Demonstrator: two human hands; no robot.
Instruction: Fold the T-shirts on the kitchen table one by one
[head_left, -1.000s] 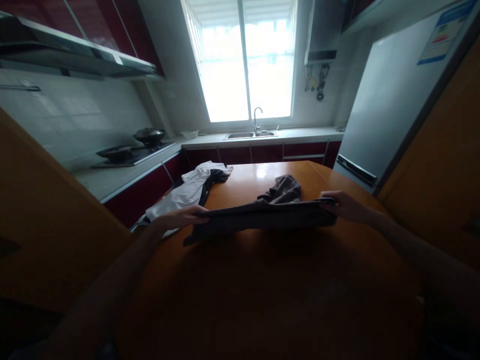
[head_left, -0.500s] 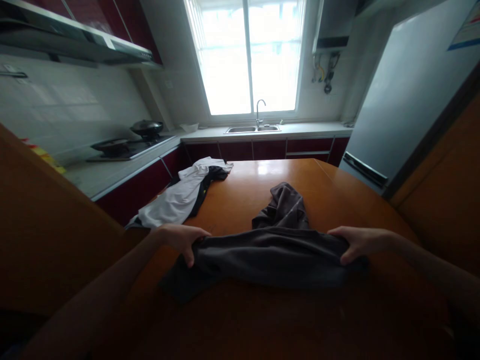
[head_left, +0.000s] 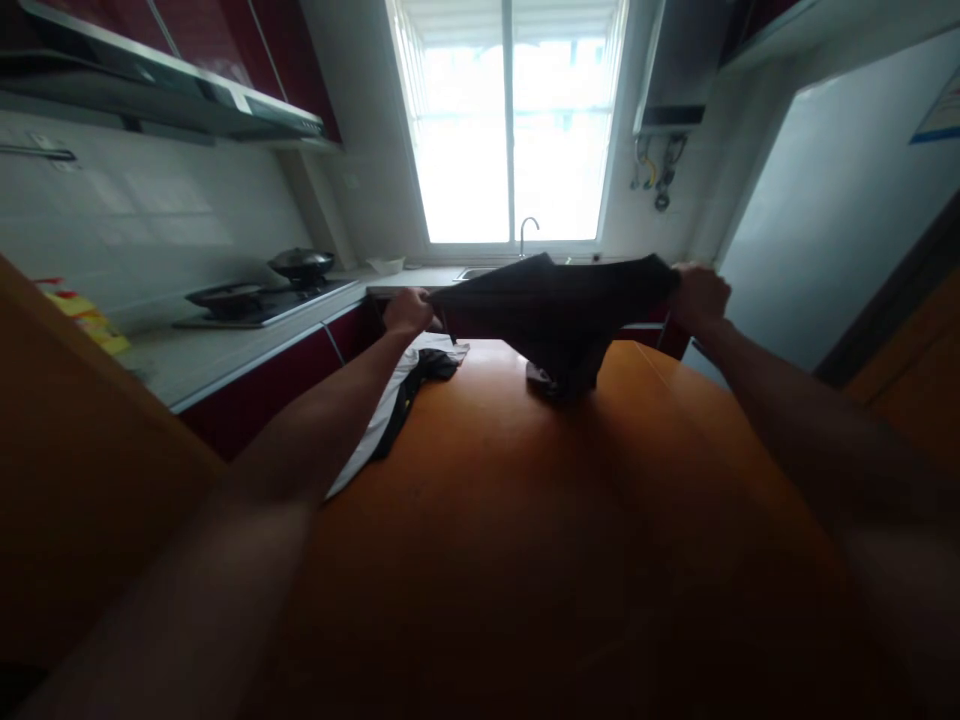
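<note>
At the far left, beyond a brown wooden panel (head_left: pixel 82 480), some yellow packaging (head_left: pixel 86 318) with red on it is seen beneath a range hood (head_left: pixel 165 95). To its right, a low pan (head_left: pixel 229 298) and a lidded wok (head_left: pixel 301 263) are set on a black stove (head_left: pixel 262 311). Along the left side of the wooden table (head_left: pixel 480 520), a white garment (head_left: pixel 369 440) is laid beside black cloth (head_left: pixel 397 408), both partly hidden by the left forearm. Above their far end, the left hand (head_left: pixel 409 311) is held raised, its fingers closed on one corner of a dark garment (head_left: pixel 577 300). By this corner and another, the dark garment is stretched in the air over the far part of the table, in front of the sink and the window (head_left: pixel 517 130). Its narrower middle part is hung down to the tabletop, where crumpled greyish cloth (head_left: pixel 538 380) is seen; whether this belongs to the same piece cannot be told. The opposite corner is gripped by the fingers of the right hand (head_left: pixel 701 296). Farther right, a refrigerator (head_left: pixel 847 190) is seen.
</note>
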